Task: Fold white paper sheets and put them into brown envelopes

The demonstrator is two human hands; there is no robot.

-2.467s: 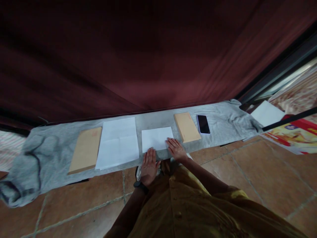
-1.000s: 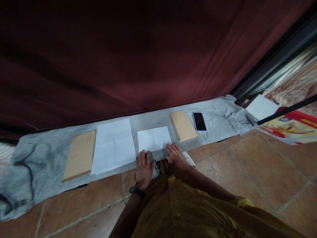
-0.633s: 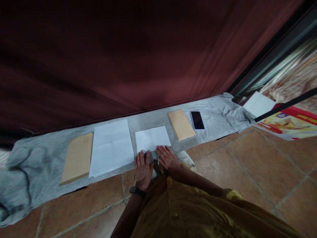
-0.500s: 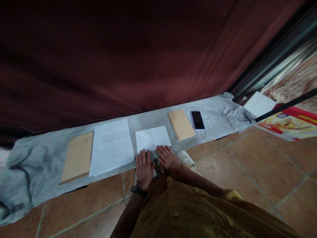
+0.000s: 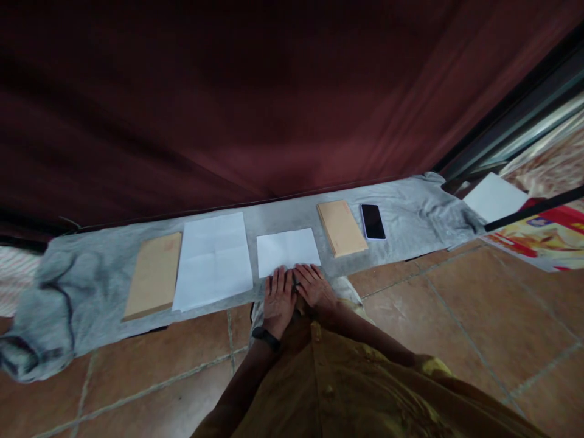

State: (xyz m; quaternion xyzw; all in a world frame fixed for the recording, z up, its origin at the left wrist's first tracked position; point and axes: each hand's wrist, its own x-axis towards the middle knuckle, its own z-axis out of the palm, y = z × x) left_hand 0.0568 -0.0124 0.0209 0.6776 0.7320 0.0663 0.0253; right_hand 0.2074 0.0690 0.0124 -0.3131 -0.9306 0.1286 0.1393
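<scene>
My left hand (image 5: 278, 304) lies flat, fingers stretched out, with its fingertips at the near edge of a small white sheet of paper (image 5: 287, 246). Beside it, my right hand (image 5: 316, 293) is also flat and open, its fingertips on the near right part of the same sheet. The two hands almost meet at the index fingers. A faint crease runs down the sheet. Left of it lies a stack of larger white paper (image 5: 213, 261) with fold lines. To its right is a stack of brown envelopes (image 5: 342, 228).
A grey cloth (image 5: 410, 210) covers the narrow bench. More brown envelopes (image 5: 152, 277) lie at the left, and a phone (image 5: 373, 221) at the right. A dark red curtain (image 5: 292, 121) hangs behind. A colourful printed box (image 5: 547, 234) stands on the tiled floor (image 5: 424, 322).
My left hand has slid right along the sheet's near edge, closer to my right hand. My right hand stays near the right corner. The view has shifted slightly.
</scene>
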